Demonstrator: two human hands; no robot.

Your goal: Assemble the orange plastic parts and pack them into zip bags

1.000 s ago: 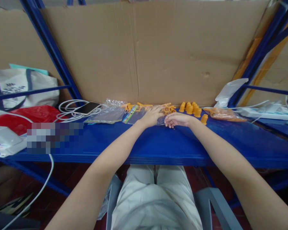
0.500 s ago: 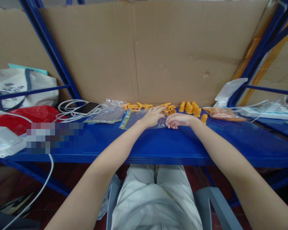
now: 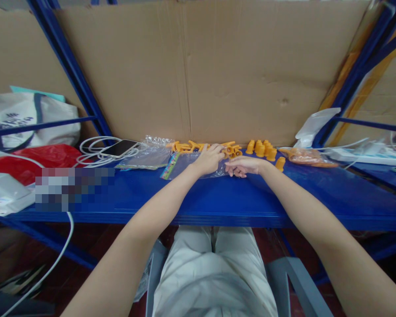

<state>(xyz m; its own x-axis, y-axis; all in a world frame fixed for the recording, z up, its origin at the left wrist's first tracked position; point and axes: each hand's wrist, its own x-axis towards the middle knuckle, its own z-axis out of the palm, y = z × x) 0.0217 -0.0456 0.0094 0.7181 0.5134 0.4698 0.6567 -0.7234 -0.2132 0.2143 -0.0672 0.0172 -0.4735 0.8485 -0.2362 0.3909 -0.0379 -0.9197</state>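
A clear plastic bag [image 3: 185, 164] with a colourful printed strip at its left end lies flat on the blue shelf. My left hand [image 3: 210, 159] rests over its right part, fingers bent down at the bag's open end. Just right of it, my right hand [image 3: 243, 166] is turned palm inward, with thumb and fingers closed at the same end of the bag. Exact fingertip contact is partly hidden. Behind both hands lies a heap of orange plastic pieces [image 3: 232, 152], some with hollow round ends. Several orange cone-shaped pieces [image 3: 259, 149] stand upright behind my right hand.
One orange cone [image 3: 280, 164] stands beside my right wrist. Further right are a bag of orange pieces [image 3: 308, 157] and a power strip [image 3: 366, 155]. On the left lie more clear bags [image 3: 147, 157], a phone [image 3: 120, 149], white cables and a red bag [image 3: 49, 160]. Cardboard [image 3: 218, 75] closes the back.
My left fingers have drawn back and bent more. The plastic bag has slid slightly left and toward me, and my right hand has shifted a little left with it.
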